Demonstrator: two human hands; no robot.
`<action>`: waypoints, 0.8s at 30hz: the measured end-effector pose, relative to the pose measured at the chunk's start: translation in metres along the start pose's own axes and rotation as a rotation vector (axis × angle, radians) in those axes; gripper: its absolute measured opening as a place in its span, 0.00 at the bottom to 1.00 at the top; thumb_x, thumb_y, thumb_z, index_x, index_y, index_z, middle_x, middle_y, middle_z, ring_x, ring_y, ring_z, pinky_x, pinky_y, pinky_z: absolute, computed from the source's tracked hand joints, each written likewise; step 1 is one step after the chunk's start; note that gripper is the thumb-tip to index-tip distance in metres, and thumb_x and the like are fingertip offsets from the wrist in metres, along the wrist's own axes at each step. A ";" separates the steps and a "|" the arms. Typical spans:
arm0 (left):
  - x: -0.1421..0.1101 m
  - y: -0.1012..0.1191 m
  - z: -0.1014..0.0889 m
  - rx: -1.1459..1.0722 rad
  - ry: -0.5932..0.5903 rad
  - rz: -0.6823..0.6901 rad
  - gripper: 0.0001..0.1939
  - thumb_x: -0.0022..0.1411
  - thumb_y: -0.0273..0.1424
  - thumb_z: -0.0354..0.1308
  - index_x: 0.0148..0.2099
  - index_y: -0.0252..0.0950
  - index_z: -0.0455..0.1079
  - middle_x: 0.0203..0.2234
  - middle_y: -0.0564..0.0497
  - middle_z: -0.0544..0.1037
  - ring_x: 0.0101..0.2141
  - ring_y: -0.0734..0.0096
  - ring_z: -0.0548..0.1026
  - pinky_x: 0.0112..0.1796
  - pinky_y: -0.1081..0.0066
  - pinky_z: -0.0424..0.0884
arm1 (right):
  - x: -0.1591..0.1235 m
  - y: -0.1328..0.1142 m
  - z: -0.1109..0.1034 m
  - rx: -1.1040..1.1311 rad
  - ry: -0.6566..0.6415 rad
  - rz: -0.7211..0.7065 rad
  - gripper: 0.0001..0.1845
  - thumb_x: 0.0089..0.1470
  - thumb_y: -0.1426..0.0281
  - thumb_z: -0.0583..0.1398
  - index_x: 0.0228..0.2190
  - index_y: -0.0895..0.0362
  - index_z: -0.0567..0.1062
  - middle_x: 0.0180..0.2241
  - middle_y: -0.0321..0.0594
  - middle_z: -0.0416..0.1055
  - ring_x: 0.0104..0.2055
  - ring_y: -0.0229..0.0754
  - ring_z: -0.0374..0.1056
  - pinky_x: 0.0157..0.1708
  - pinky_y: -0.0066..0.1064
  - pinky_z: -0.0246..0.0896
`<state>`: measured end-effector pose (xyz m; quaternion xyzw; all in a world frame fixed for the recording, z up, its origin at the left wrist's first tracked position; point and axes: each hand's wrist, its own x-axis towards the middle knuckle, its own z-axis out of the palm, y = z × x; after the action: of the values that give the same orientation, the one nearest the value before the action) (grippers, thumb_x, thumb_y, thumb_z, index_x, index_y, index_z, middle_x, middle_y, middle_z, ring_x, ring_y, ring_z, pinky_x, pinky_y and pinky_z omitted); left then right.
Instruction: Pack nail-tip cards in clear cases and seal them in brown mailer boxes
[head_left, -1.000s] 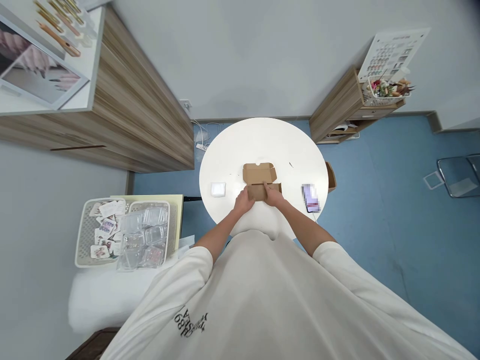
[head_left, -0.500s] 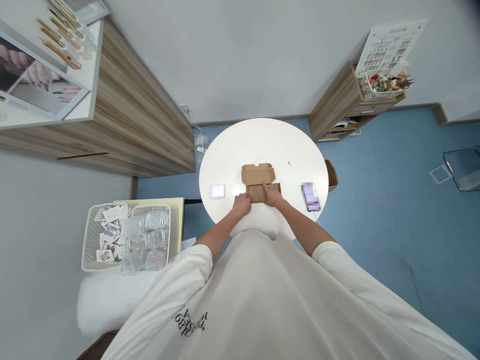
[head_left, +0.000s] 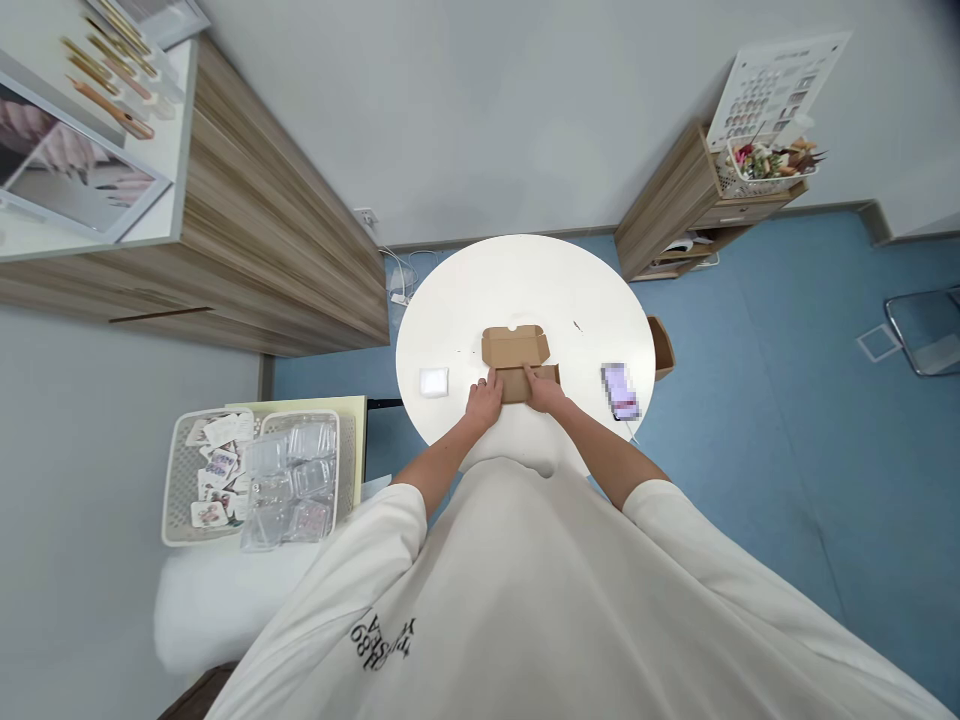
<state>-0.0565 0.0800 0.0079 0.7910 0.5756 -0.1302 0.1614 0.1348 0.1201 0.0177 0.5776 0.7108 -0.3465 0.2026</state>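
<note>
We log a kraft cardboard mailer box (head_left: 517,358) lying open near the close edge of a round white counter (head_left: 525,275). Its notched lid panel (head_left: 515,347) lies flat on the far side, and the nearer section (head_left: 529,385) sits toward us. Our left hand (head_left: 484,402) is at the box's left end, with its fingers (head_left: 493,380) against the cardboard. Our right hand (head_left: 545,390) lies over the nearer section, with its fingers (head_left: 529,372) on top. Both hands touch the box, but we cannot tell how firmly either one grips it.

On the counter, a small white square packet (head_left: 433,381) sits left of the box, and a smartphone (head_left: 621,392), its screen pixelated, lies to the right. Below left, a plastic basket of printed cards (head_left: 202,470) sits beside a stack of clear plastic trays (head_left: 291,480).
</note>
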 end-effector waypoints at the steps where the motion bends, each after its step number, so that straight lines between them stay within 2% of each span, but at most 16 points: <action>1: 0.001 -0.001 -0.001 -0.011 -0.010 0.016 0.36 0.64 0.28 0.57 0.71 0.38 0.51 0.70 0.36 0.52 0.55 0.47 0.66 0.50 0.56 0.64 | 0.000 -0.001 0.000 0.001 0.004 -0.002 0.60 0.58 0.64 0.63 0.72 0.53 0.25 0.66 0.57 0.59 0.54 0.55 0.70 0.45 0.37 0.66; 3: 0.005 -0.004 -0.002 -0.026 -0.035 0.050 0.42 0.62 0.28 0.59 0.74 0.39 0.44 0.72 0.36 0.48 0.56 0.48 0.67 0.51 0.56 0.65 | -0.002 -0.001 0.001 0.010 0.013 -0.004 0.60 0.58 0.64 0.62 0.72 0.53 0.25 0.66 0.57 0.59 0.54 0.55 0.70 0.46 0.37 0.65; 6: 0.010 -0.008 -0.004 -0.040 -0.043 0.078 0.47 0.61 0.27 0.60 0.75 0.39 0.40 0.71 0.35 0.49 0.56 0.48 0.67 0.52 0.57 0.64 | -0.011 0.002 0.007 0.036 0.063 -0.034 0.56 0.59 0.65 0.61 0.72 0.54 0.29 0.66 0.56 0.59 0.56 0.55 0.68 0.48 0.37 0.64; 9: 0.013 -0.011 -0.005 -0.056 -0.048 0.092 0.49 0.59 0.27 0.63 0.75 0.40 0.41 0.70 0.34 0.53 0.56 0.47 0.68 0.52 0.57 0.64 | -0.027 0.011 0.016 0.073 0.249 -0.072 0.44 0.61 0.68 0.56 0.72 0.57 0.43 0.67 0.54 0.56 0.63 0.55 0.60 0.56 0.41 0.59; 11: 0.015 -0.013 -0.005 -0.070 -0.046 0.100 0.50 0.57 0.27 0.66 0.74 0.39 0.43 0.68 0.34 0.55 0.55 0.47 0.69 0.52 0.57 0.64 | -0.039 0.019 0.022 0.133 0.414 0.007 0.36 0.62 0.70 0.53 0.69 0.57 0.53 0.67 0.53 0.56 0.65 0.55 0.56 0.60 0.44 0.56; 13: 0.016 -0.014 -0.004 -0.084 -0.050 0.103 0.50 0.56 0.27 0.67 0.74 0.39 0.43 0.67 0.34 0.56 0.54 0.47 0.70 0.51 0.57 0.64 | -0.048 0.030 0.027 0.256 0.499 0.157 0.35 0.61 0.68 0.53 0.68 0.57 0.55 0.65 0.54 0.58 0.64 0.55 0.57 0.60 0.46 0.57; 16: 0.019 -0.015 -0.004 -0.097 -0.068 0.100 0.51 0.55 0.27 0.68 0.74 0.39 0.44 0.65 0.34 0.58 0.54 0.48 0.71 0.51 0.58 0.64 | -0.054 0.043 0.030 0.573 0.466 0.335 0.36 0.61 0.63 0.54 0.68 0.57 0.55 0.63 0.55 0.62 0.60 0.52 0.63 0.56 0.43 0.63; 19: 0.020 -0.014 -0.005 -0.106 -0.070 0.098 0.50 0.54 0.26 0.68 0.73 0.37 0.45 0.64 0.33 0.59 0.53 0.47 0.71 0.51 0.58 0.64 | -0.051 0.049 0.030 0.871 0.375 0.396 0.36 0.62 0.58 0.54 0.67 0.57 0.57 0.60 0.52 0.68 0.56 0.48 0.69 0.52 0.37 0.67; 21: 0.020 -0.013 -0.006 -0.108 -0.067 0.098 0.50 0.55 0.26 0.68 0.73 0.36 0.46 0.63 0.33 0.60 0.53 0.47 0.71 0.50 0.58 0.64 | -0.047 0.049 0.030 0.961 0.358 0.399 0.35 0.61 0.58 0.56 0.65 0.58 0.59 0.58 0.51 0.70 0.55 0.47 0.70 0.50 0.35 0.67; 24: 0.019 -0.013 -0.007 -0.100 -0.077 0.099 0.49 0.55 0.26 0.67 0.72 0.37 0.45 0.63 0.33 0.59 0.53 0.47 0.71 0.50 0.58 0.64 | -0.042 0.046 0.030 0.967 0.368 0.404 0.34 0.58 0.61 0.58 0.64 0.59 0.61 0.56 0.49 0.73 0.53 0.45 0.71 0.49 0.33 0.68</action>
<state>-0.0629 0.1035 0.0053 0.8038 0.5350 -0.1234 0.2291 0.1867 0.0740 0.0149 0.7808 0.3693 -0.4810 -0.1507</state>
